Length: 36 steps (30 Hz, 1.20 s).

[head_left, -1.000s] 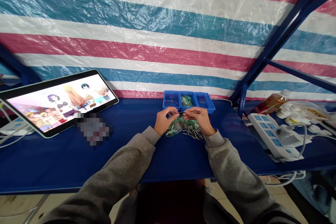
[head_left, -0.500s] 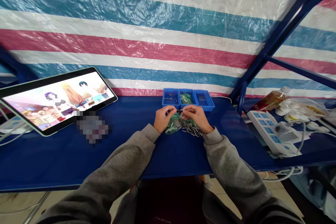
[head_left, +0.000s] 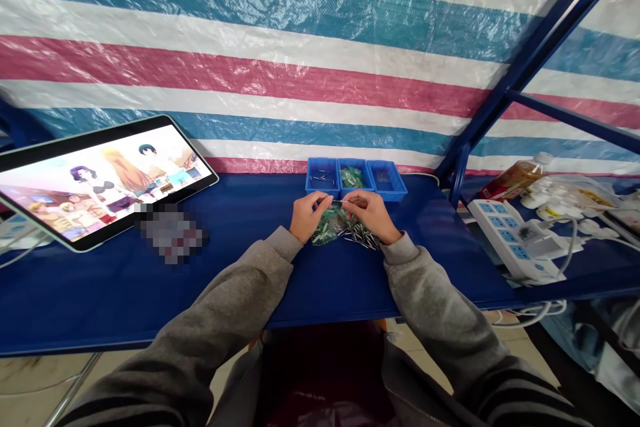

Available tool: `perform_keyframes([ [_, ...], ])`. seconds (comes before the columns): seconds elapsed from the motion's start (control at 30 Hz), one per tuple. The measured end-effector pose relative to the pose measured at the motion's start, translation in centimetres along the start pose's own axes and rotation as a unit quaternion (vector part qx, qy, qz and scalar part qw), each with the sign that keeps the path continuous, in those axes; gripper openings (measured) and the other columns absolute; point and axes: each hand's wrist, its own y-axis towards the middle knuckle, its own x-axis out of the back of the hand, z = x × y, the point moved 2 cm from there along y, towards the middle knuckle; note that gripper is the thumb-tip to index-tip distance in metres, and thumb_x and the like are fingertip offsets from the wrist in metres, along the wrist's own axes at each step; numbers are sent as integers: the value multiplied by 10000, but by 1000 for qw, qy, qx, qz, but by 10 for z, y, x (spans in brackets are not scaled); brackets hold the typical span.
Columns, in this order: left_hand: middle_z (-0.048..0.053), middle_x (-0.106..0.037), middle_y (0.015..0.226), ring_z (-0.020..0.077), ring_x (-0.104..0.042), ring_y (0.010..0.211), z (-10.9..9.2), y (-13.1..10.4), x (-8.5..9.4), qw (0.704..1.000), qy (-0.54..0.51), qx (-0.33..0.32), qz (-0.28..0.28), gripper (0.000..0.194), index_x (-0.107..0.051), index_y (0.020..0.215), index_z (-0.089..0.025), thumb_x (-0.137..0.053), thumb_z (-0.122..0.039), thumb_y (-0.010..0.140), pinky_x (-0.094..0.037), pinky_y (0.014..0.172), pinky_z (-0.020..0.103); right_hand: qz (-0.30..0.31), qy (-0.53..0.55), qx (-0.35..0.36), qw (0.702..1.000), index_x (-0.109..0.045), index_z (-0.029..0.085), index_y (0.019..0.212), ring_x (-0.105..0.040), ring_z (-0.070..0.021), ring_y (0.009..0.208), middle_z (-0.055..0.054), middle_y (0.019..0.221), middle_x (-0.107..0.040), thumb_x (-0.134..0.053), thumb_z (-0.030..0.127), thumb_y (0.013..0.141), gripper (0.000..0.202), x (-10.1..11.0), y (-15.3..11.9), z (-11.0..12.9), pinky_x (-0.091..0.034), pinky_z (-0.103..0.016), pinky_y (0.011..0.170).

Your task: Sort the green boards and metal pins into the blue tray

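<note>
Between the fingertips of my left hand (head_left: 309, 215) and my right hand (head_left: 373, 214) runs a thin metal rod (head_left: 337, 201), pinched at both ends. Below and between the hands lie green plastic pieces (head_left: 326, 229) on the blue table. A pile of dark and silver metal pins (head_left: 361, 235) sits beside them, partly under my right hand. Just behind the hands stand three joined blue trays: the left tray (head_left: 321, 189) has a few metal pins, the middle tray (head_left: 355, 191) green pieces, and the right tray (head_left: 389, 196) something small I cannot make out.
A tablet (head_left: 107, 180) with a bright picture leans at the left, with a blurred object (head_left: 173, 233) in front of it. On the right are a white power strip (head_left: 515, 240), a bottle (head_left: 515, 177) and white items. A striped sheet hangs behind the blue table (head_left: 225, 273).
The whole view has shifted, so the table and trays appear slightly higher. Both hands stay together over the pieces, with the thin rod still between their fingertips.
</note>
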Motion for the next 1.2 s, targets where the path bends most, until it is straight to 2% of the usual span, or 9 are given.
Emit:
perform_keyframes([
  [0.13,8,-696,702,131,-591,620,0,-1,0,1000,-21,3,-8,302,-679,741,-163,-534,-375,900,-462,648,241,7,-27,4,1000,-622,175,769,-582,-132,488,-23,688,-636,-635,468,801,296,0,0,-1,-427,-253,451],
  [0.37,54,-731,835,190,-660,767,3,-1,-4,991,-125,39,-38,222,-717,812,-162,-684,-380,787,-521,707,294,6,-51,8,999,-577,183,722,-479,-96,422,3,610,-581,-519,557,856,402,0,1,-2,-389,-244,451],
  [0.5,71,-728,858,212,-668,803,3,0,-6,980,-187,71,-26,232,-702,802,-154,-698,-384,772,-537,692,303,21,-69,3,997,-569,184,699,-437,-88,421,13,565,-546,-474,601,866,459,-2,0,0,-350,-230,437],
  [0.67,63,-728,891,202,-679,850,4,-2,-9,972,-222,77,-4,200,-620,874,-172,-625,-370,844,-526,759,306,21,-92,-25,995,-621,177,703,-435,-100,415,12,505,-542,-459,600,873,484,-2,1,-2,-336,-231,431],
  [0.8,26,-711,775,180,-677,773,4,-4,-8,985,-163,54,12,187,-595,930,-185,-557,-365,894,-507,768,296,-33,-94,-22,995,-645,178,710,-471,-120,456,2,513,-553,-484,536,879,427,3,3,-5,-357,-241,462],
  [0.9,33,-692,805,170,-645,751,2,-3,-5,997,-74,3,31,253,-647,1008,-189,-507,-382,924,-495,749,283,-49,-96,-17,994,-646,177,696,-489,-131,482,3,509,-544,-506,492,871,386,5,3,-3,-365,-245,480],
  [1.0,50,-674,825,167,-606,728,2,-1,-3,998,-16,-45,36,318,-703,993,-196,-478,-414,937,-483,709,281,-62,-96,-11,993,-647,173,688,-488,-128,489,6,512,-534,-516,464,865,365,7,3,-1,-369,-247,492],
  [1.07,49,-671,787,168,-595,696,3,-1,-3,998,-12,-46,31,329,-717,971,-198,-496,-437,926,-481,683,285,-70,-92,-9,993,-648,171,696,-488,-127,491,9,517,-532,-539,449,850,336,7,2,0,-374,-251,503],
  [1.2,10,-636,627,154,-584,582,6,-1,-3,999,-46,2,19,318,-703,998,-186,-541,-441,899,-475,613,269,-60,-91,9,994,-659,170,766,-495,-129,509,12,552,-551,-618,409,798,245,6,1,0,-387,-259,523],
])
